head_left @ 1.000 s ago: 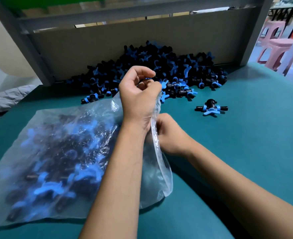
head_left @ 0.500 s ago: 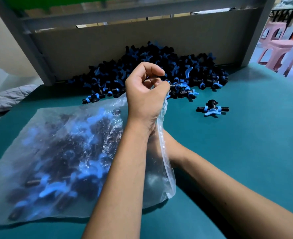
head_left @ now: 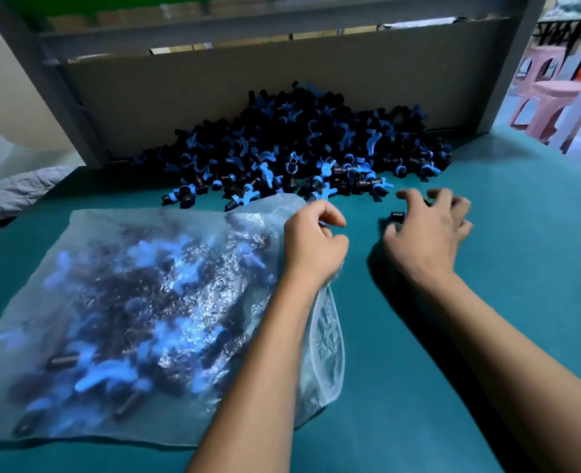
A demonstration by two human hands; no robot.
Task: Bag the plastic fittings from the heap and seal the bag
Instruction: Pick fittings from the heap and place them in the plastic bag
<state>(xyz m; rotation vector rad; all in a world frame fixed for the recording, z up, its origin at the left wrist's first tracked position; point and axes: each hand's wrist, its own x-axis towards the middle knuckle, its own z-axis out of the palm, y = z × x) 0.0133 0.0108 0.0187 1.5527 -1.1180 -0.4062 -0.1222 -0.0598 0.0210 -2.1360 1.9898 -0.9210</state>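
Right hand (head_left: 425,233) has left the crinkly clear bag (head_left: 139,302), fingers now spread over a loose black fitting (head_left: 397,216) on the teal counter (head_left: 521,268); left hand (head_left: 313,244) still pinches the bag's mouth beside the heap (head_left: 299,148).

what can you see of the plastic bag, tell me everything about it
The plastic bag is clear, thin and crinkled, with glare on its film. It lies flat on the teal table, in front of the heap, part filled with black and blue fittings that show through blurred. Its mouth faces right and looks unsealed, the edge drooping loose. The left hand grips the gathered film near the mouth. The right hand is off it.
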